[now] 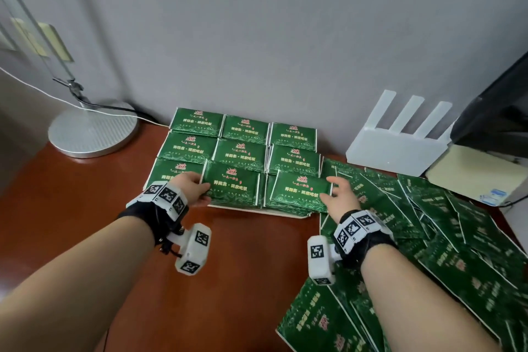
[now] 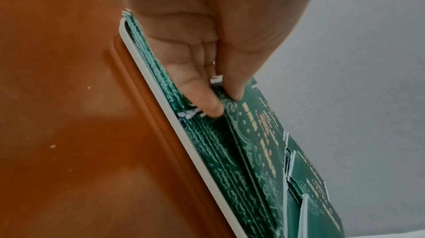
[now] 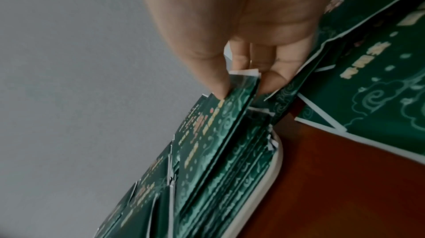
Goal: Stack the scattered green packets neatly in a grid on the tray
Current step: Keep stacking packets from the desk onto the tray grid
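Head view: you have both hands at the near row of the packet grid on the tray (image 1: 285,213). Your left hand (image 1: 192,190) pinches the near-left corner of the top packet of the middle stack (image 1: 233,187), thumb on top, fingers under; that is a closed grip on the packet, and the packet sits tilted, its left edge raised above the stack beside it. Your right hand (image 1: 341,194) pinches the right end of another packet (image 1: 300,190) lying skewed on the stack just left of that grip.

In the left wrist view, your left thumb (image 2: 234,78) presses the packet's printed face (image 2: 255,123) while a finger (image 2: 197,93) curls under its edge, and the tray's white rim (image 2: 161,111) runs just beside the stack on the brown bench (image 2: 69,114).

In the right wrist view, your right thumb (image 3: 214,73) and a finger (image 3: 273,78) clamp the packet's end (image 3: 243,85) between them, above the stack (image 3: 230,169) at the tray's rounded corner (image 3: 271,165).

Beyond both grips, the grid (image 1: 243,148) stands 3 stacks wide and 3 deep, up against the grey wall. Right of your right grip, the loose packets (image 1: 443,237) lie scattered in an overlapping heap on the bench (image 1: 85,194), reaching back along your right forearm. Past that heap stands a white router (image 1: 400,146); far left of your left grip sits a round lamp base (image 1: 91,131).
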Demonstrator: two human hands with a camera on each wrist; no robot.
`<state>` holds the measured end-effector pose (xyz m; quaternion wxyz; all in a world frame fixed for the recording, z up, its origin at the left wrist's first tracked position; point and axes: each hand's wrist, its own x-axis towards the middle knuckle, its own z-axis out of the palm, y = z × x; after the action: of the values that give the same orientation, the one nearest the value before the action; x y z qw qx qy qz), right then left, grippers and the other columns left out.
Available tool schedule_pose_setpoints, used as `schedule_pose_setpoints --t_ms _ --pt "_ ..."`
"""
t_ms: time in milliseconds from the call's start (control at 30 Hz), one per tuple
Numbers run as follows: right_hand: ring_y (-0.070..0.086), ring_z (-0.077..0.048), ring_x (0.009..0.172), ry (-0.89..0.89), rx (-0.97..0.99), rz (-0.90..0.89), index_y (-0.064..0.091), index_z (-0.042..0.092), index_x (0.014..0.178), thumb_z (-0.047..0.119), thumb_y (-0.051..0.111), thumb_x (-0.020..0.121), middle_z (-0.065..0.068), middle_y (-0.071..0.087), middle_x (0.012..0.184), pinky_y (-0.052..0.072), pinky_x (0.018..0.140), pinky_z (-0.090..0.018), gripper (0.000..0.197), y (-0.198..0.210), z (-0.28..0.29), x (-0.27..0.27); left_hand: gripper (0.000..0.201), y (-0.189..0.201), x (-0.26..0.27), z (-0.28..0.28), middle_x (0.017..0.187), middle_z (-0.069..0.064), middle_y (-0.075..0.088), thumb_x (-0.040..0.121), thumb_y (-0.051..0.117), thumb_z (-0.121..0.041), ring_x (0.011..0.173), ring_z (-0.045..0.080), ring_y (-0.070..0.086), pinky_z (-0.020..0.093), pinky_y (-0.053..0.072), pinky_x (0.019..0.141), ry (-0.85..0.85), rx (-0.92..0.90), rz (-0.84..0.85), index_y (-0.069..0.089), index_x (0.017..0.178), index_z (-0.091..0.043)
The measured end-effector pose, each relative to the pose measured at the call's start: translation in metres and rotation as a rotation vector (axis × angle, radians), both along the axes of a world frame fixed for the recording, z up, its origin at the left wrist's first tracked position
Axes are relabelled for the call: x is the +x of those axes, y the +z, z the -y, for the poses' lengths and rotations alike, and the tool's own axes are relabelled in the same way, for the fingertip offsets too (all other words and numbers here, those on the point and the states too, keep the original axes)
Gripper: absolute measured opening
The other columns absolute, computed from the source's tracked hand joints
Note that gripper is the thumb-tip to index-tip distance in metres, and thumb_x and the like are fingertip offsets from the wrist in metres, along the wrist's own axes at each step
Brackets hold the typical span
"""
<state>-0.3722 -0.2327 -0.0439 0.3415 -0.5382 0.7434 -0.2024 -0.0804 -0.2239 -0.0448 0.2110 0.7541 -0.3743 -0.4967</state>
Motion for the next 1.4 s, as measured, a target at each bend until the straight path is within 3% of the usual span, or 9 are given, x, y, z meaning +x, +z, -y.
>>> schedule_pose_setpoints --t_ms 100,267,433,700,1133,1200,1233,1333,1400 --pt "0.053 -0.026 0.114 0.040 0.007 -0.065 0.054 0.014 0.121 0.012 0.056 0.090 -0.009 0.051 0.132 0.041 0.091 -0.028 0.031 -0.011 0.003 0.000 0.028 -0.004 0.002 0.000 0.079 0.008 0.063 0.089 0.059 -0.016 0.045 0.008 0.060 0.015 0.048 0.038 -0.015 -0.005 0.083 0.056 0.111 0.000" --pt "0.043 -0.023 0.125 0.126 -0.009 -0.110 0.057 0.015 0.120 0.016 0.058 0.089 -0.007 0.048 0.135 0.033 0.103 -0.029 0.032 -0.015 0.003 0.001 0.025 -0.005 0.005 0.001 0.093 0.013 0.067 0.086 0.063 -0.015 0.059 0.012 0.059 0.014 0.048 0.039 -0.020 0.001 0.110 0.059 0.110 -0.006" --pt "0.043 -0.023 0.123 0.179 -0.031 -0.136 0.054 0.014 0.126 0.017 0.058 0.089 -0.010 0.042 0.136 0.030 0.104 -0.027 0.037 -0.013 0.008 0.007 0.022 0.000 0.000 0.002 0.077 0.006 0.059 0.086 0.060 -0.001 0.062 0.013 0.058 0.014 0.050 0.040 0.056 -0.003 0.017 0.058 0.108 0.002" --pt "0.046 -0.025 0.121 0.165 -0.023 -0.146 0.054 0.012 0.125 0.016 0.058 0.089 -0.011 0.039 0.135 0.030 0.105 -0.027 0.036 -0.021 0.009 0.009 0.011 -0.004 0.000 0.006 0.073 0.006 0.060 0.087 0.060 -0.006 0.057 0.012 0.057 0.015 0.048 0.036 0.038 0.036 0.103 0.058 0.098 -0.005" --pt "0.050 -0.021 0.115 0.214 0.011 -0.175 0.056 0.015 0.124 0.011 0.047 0.094 -0.007 0.033 0.139 0.032 0.105 -0.026 0.032 -0.018 0.001 -0.003 0.010 -0.006 0.002 0.011 0.069 0.009 0.058 0.088 0.057 -0.002 0.053 0.014 0.055 0.014 0.041 0.030 0.038 0.039 0.137 0.059 0.098 -0.002" --pt "0.047 -0.021 0.118 0.206 0.007 -0.187 0.058 0.017 0.121 0.013 0.049 0.093 -0.006 0.033 0.139 0.033 0.106 -0.027 0.029 -0.015 -0.004 -0.012 0.015 -0.004 0.002 0.009 0.072 0.008 0.060 0.088 0.059 -0.008 0.056 0.014 0.056 0.015 0.043 0.035 -0.004 0.017 0.199 0.060 0.102 -0.001" --pt "0.046 -0.021 0.119 0.195 0.002 -0.196 0.059 0.018 0.119 0.014 0.051 0.092 -0.005 0.034 0.138 0.035 0.104 -0.027 0.029 -0.012 -0.006 -0.019 0.021 -0.004 0.003 0.009 0.077 0.008 0.063 0.088 0.061 -0.013 0.060 0.016 0.058 0.018 0.049 0.045 -0.026 0.005 0.235 0.060 0.105 -0.001" --pt "0.047 -0.022 0.117 0.144 -0.005 -0.237 0.059 0.019 0.119 0.016 0.054 0.091 -0.004 0.035 0.137 0.044 0.091 -0.020 0.029 -0.001 -0.014 -0.043 0.043 0.002 0.003 0.003 0.106 0.015 0.064 0.085 0.065 -0.025 0.091 0.026 0.061 0.031 0.049 0.080 -0.034 -0.008 0.355 0.054 0.120 -0.003" --pt "0.049 -0.025 0.115 0.103 0.000 -0.268 0.057 0.018 0.122 0.016 0.055 0.090 -0.008 0.037 0.137 0.038 0.098 -0.026 0.032 0.007 -0.020 -0.061 0.052 0.008 0.000 -0.005 0.121 0.018 0.055 0.084 0.066 -0.028 0.106 0.030 0.056 0.034 0.045 0.088 0.000 -0.025 0.419 0.048 0.126 -0.005"
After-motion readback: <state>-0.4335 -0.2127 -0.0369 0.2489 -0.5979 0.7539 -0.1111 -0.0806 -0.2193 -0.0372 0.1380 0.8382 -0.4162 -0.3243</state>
